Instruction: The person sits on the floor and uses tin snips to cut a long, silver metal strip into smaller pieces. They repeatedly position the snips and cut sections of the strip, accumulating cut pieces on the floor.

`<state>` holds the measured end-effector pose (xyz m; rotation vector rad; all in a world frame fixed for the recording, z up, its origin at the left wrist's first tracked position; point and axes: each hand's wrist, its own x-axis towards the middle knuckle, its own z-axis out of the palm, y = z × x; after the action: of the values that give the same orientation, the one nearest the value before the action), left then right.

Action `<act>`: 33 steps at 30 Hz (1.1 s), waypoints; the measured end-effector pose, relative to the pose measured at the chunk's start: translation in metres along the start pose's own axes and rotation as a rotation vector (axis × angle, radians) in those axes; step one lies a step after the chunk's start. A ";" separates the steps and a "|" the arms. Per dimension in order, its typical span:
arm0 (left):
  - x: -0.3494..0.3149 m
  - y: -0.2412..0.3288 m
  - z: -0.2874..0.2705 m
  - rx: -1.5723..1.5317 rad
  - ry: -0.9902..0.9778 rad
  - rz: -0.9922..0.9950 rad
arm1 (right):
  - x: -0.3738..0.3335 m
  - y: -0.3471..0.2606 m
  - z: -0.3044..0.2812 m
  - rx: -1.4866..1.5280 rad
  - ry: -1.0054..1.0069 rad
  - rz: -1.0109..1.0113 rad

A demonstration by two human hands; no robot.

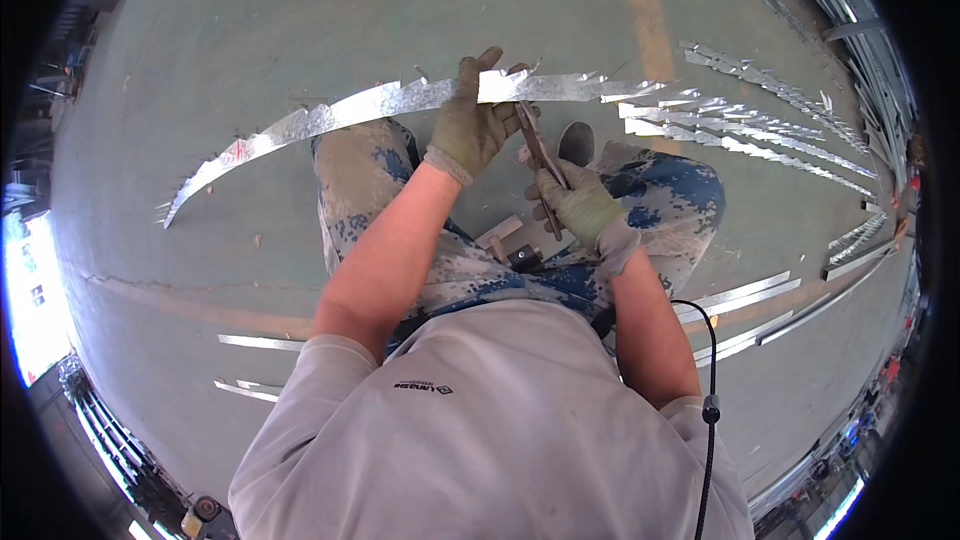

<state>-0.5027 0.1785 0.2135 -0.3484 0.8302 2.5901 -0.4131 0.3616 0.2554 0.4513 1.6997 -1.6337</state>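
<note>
Head view only. Seated on floor (200, 60), knees apart in blue-patterned trousers (360, 180), both hands gloved. Left hand (470, 120) closed round a long galvanised metal strip (330, 120), thumb up over top edge, gripping near strip's mid-length. Strip's long axis runs left-right across view, just beyond knees; left end droops down and away w/ a jagged tip, right end points toward the cut pile. Right hand (580, 205) closed on handles of tin snips (540, 155), blades angled up and slightly left, meeting strip's lower edge just right of left hand's grip. Blade tips partly hidden behind glove, so can't tell how far into the metal. Right hand sits below and nearer body; left hand higher, on the strip itself, so nearer to it. Snips roughly square to strip axis. Shoe toe (576, 143) just right of the blades, close under strip. Small dark block and pale wood offcut (500, 232) on floor between legs, below hands. Heap of serrated cut strips (740, 115) to right, near but apart from held strip's end. More flat strips (745, 295) lower right, a couple (260, 343) lower left. Open floor far side and left; right side crowded, sharp edges there. Black cable (712, 360) hangs by right arm.
</note>
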 end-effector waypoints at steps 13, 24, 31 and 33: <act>0.004 -0.008 -0.003 -0.024 0.027 0.001 | 0.014 0.010 -0.001 -0.076 0.009 -0.039; 0.005 -0.007 -0.002 -0.037 0.019 0.003 | 0.018 0.009 0.001 -0.097 0.079 0.049; 0.004 -0.005 -0.005 -0.023 -0.032 0.010 | 0.011 -0.003 -0.008 0.147 -0.083 0.107; 0.003 -0.005 -0.005 -0.025 -0.012 0.001 | 0.011 0.000 -0.014 0.282 -0.181 0.121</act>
<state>-0.5030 0.1802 0.2058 -0.3394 0.7948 2.6031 -0.4243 0.3722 0.2465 0.5132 1.2913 -1.7743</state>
